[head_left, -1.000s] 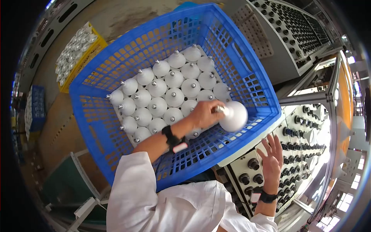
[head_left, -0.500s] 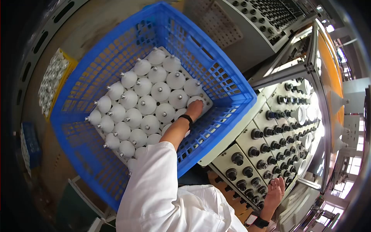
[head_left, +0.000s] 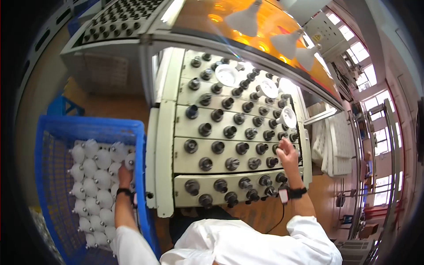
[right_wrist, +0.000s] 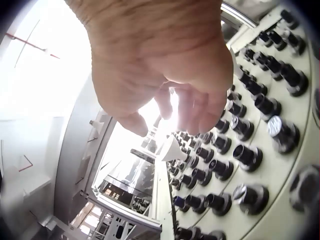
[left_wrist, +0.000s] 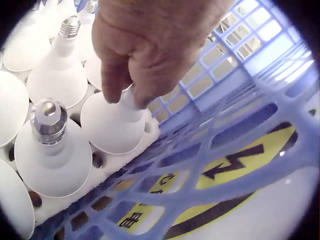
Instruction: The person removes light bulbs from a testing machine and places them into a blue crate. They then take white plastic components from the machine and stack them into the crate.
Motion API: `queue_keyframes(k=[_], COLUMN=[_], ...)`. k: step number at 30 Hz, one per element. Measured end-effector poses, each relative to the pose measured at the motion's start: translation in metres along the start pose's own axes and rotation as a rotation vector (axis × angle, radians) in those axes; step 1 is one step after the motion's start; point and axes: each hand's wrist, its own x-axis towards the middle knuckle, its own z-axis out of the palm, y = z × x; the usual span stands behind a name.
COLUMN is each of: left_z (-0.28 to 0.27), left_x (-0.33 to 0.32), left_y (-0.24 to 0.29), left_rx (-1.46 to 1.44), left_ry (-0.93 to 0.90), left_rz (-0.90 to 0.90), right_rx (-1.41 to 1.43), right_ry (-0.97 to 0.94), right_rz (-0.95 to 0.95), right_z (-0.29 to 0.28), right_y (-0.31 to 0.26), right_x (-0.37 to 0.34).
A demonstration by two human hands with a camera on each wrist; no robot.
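Bulbs (left_wrist: 54, 165) stand on a white tray (left_wrist: 111, 165), left fingers (left_wrist: 112, 90) pinching one, right fingers (right_wrist: 185, 107) loose by a panel (head_left: 204, 149), windows (head_left: 382, 156) beyond.

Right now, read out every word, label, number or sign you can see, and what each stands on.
Yellow label behind the blue basket mesh: one character looks like "电"; the others are partly hidden.
Yellow sign beside it, seemingly on the pale panel: a black lightning arrow, no readable words.
Small yellow sign on the pale cabinet: too small to read.
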Motion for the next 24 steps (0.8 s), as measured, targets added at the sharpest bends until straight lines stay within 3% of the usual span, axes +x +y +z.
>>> queue_keyframes(k=[2,3,4,5,6,7,8,9,12,14,16,18,20,22,24], left_z=[-0.046,-0.05,-0.06,-0.079,-0.104,-0.129,-0.153,-0.177,-0.19,-0.195,-0.19,-0.182,-0.185,-0.186,-0.197], left_x=[-0.016,-0.017,-0.025,-0.038,-0.053,-0.069,-0.092,-0.114,-0.132,-0.156,-0.179,-0.202,-0.228,-0.247,-0.264], left_y=[0.02,0.002,-0.023,-0.028,-0.027,-0.001,0.023,0.033,0.081,0.104,0.136,0.156,0.143,0.136,0.129], left_rx=[0.009,-0.065,-0.13,-0.081,-0.022,-0.242,-0.472,-0.447,-0.493,-0.497,-0.421,-0.508,-0.484,-0.476,-0.624], left_ry=[-0.024,0.018,0.073,0.125,0.182,0.224,0.286,0.339,0.425,0.493,0.477,0.49,0.571,0.604,0.702], left_rz=[-0.11,-0.1,-0.112,-0.09,-0.086,-0.179,-0.251,-0.283,-0.355,-0.145,-0.094,-0.082,-0.133,-0.169,-0.261], right_rx=[-0.491,-0.656,-0.844,-0.964,-0.834,-0.795,-0.662,-0.669,-0.956,-0.769,-0.508,-0.804,-1.179,-0.9,-0.766], right_ry=[0.123,0.265,0.282,0.196,0.096,0.09,-0.059,-0.1,0.027,-0.113,-0.188,-0.149,-0.084,0.103,0.166], right_rz=[-0.192,-0.252,-0.243,-0.077,0.07,-0.024,0.116,0.118,0.09,0.089,-0.059,-0.007,-0.281,-0.52,-0.485], right_z=[-0.029,-0.039,-0.05,-0.058,-0.057,-0.06,-0.054,-0.049,-0.027,-0.047,-0.053,-0.046,-0.023,-0.027,-0.019], right_y=[0.027,0.06,0.082,0.095,0.088,0.135,0.094,0.128,0.101,0.184,0.226,0.166,0.082,0.076,0.055], right_x=[0.048,0.075,0.104,0.13,0.148,0.178,0.18,0.202,0.189,0.228,0.243,0.218,0.163,0.158,0.145])
